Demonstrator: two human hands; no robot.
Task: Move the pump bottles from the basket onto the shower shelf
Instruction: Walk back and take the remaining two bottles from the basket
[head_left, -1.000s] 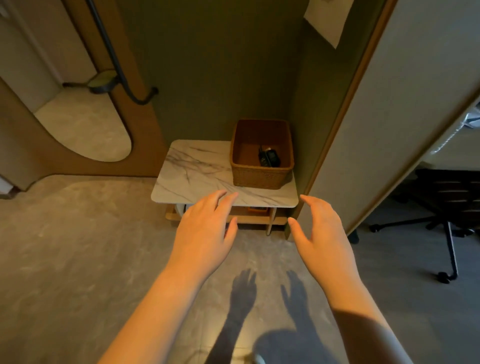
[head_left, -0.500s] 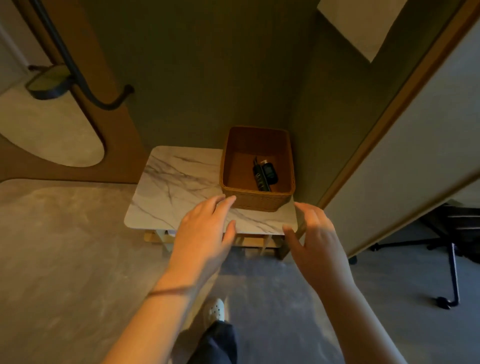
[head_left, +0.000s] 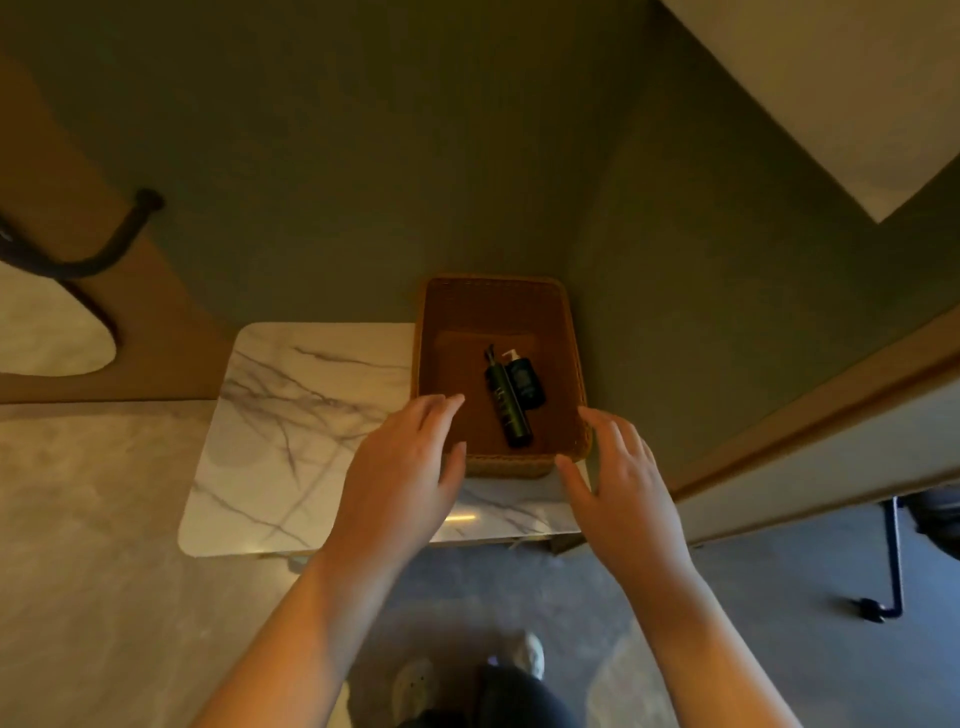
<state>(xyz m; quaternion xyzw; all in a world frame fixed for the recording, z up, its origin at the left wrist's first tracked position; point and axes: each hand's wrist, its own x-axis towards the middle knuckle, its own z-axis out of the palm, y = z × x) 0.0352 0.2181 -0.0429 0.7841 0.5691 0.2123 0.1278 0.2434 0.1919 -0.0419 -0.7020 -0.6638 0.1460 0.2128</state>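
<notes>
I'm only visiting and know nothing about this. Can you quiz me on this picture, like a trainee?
1. True or false: the tall pump bottle and the short pump bottle both lie inside the wicker basket.
2. The basket stands on: A the floor, B the marble tabletop, C a chair.
3. How many hands hold a bottle?
Key: 1 true; 2 B; 3 none: left hand and right hand are open, empty.

The basket (head_left: 493, 281) is open on top, so the way in from above is free. 2 pump bottles (head_left: 511, 410) lie touching, right of centre; its left floor is bare. Green walls (head_left: 649, 312) stand close behind and to the right. The left hand (head_left: 400, 478) and right hand (head_left: 618, 488) hover at its near corners.
</notes>
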